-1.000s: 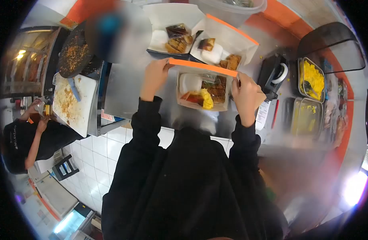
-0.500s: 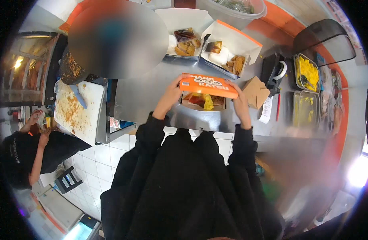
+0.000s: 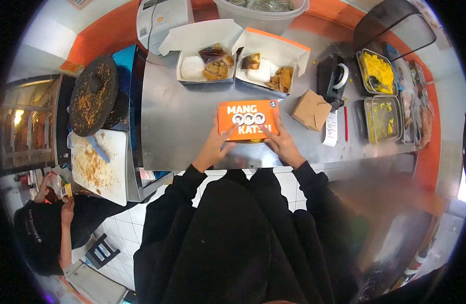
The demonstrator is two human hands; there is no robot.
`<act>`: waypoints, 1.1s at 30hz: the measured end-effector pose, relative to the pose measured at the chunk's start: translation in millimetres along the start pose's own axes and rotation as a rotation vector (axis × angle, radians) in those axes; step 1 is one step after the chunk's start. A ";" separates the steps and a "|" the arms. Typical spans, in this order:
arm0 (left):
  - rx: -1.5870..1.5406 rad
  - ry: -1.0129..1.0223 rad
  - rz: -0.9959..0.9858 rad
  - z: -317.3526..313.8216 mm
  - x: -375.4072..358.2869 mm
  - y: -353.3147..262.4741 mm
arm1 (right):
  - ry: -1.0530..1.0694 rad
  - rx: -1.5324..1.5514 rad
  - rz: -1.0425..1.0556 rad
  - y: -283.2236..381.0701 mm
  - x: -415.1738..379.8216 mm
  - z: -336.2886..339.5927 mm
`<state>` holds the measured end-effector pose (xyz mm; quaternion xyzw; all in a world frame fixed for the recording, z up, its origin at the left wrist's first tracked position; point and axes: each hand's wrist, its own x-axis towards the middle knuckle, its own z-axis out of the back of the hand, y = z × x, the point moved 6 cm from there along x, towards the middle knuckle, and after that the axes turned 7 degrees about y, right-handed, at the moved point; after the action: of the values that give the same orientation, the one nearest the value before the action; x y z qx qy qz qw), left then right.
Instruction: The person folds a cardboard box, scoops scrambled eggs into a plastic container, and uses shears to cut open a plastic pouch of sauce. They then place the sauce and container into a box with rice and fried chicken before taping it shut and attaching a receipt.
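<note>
An orange food box (image 3: 249, 112) with "MANG KATSU" print lies on the steel table in front of me, its lid folded down. A bit of yellow food peeks out under the lid's front edge. My left hand (image 3: 214, 144) is at the box's left front corner, fingers stretched along the side and onto the lid, thumb apart. On the right front corner rests my right hand (image 3: 283, 144), its fingers spread over the lid. Behind stand two raised-lid boxes, the left box (image 3: 185, 80) and the right box (image 3: 263, 87), each with a white wrapped lump, a sauce packet and fried pieces.
To the right are a brown carton (image 3: 310, 109), a tape dispenser (image 3: 330, 76), a receipt (image 3: 330, 129), a red pen (image 3: 346, 124) and a tray of yellow food (image 3: 378, 71). Leftward lies a crumb-covered cutting board (image 3: 98, 167) with a knife (image 3: 98, 149). A co-worker (image 3: 48, 228) handles a packet.
The orange lid has come down over the food, which showed before. My hands have shifted from the lid's sides to its front corners. The camera view has shifted.
</note>
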<state>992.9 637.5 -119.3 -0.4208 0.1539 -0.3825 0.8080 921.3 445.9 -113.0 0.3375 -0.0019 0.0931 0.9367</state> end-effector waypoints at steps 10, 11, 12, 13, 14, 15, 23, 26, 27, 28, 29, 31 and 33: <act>0.557 -0.109 -0.497 -29.2 16.8 -29.3 | -0.309 0.032 -0.021 -41.6 -29.5 54.6; 0.549 -0.099 -0.507 -31.8 19.5 -35.0 | -0.615 0.401 -0.291 -93.9 -54.5 73.2; 0.525 -0.116 -0.494 -30.1 21.8 -42.0 | -0.844 0.189 -0.383 -94.2 -65.9 128.1; 0.503 -0.131 -0.478 -29.2 23.5 -47.6 | -0.962 -0.091 -0.529 -100.6 -70.4 172.5; 0.498 -0.115 -0.482 -33.0 24.2 -52.4 | -0.927 -0.301 -0.618 -112.4 -70.8 196.1; 0.451 -0.127 -0.449 -35.1 25.7 -55.5 | -0.881 -0.362 -0.632 -144.9 -71.7 201.2; 0.303 -0.042 -0.266 -52.7 37.6 -66.4 | -0.432 1.233 -0.648 -223.8 -55.1 141.7; 0.317 -0.075 -0.203 -52.4 39.7 -69.9 | -0.643 1.243 -0.442 -201.9 -60.4 139.6; 0.313 -0.103 -0.194 -52.0 37.1 -71.4 | -0.638 1.250 -0.441 -200.6 -61.9 138.6; 0.307 -0.134 -0.189 -51.0 36.1 -72.2 | -0.582 1.292 -0.483 -201.0 -63.3 136.2; 0.308 -0.140 -0.190 -51.1 36.8 -72.6 | -0.523 1.327 -0.523 -201.8 -63.1 135.3; 0.301 -0.140 -0.170 -53.1 34.6 -71.8 | -0.527 1.423 -0.532 -196.4 -61.2 140.7; 0.279 -0.140 -0.157 -56.1 32.8 -68.2 | -0.530 1.521 -0.549 -192.0 -66.3 134.5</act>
<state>949.2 557.4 -96.1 -0.3407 0.0092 -0.4319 0.8350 897.8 204.4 -134.8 0.8743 -0.0762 -0.2435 0.4129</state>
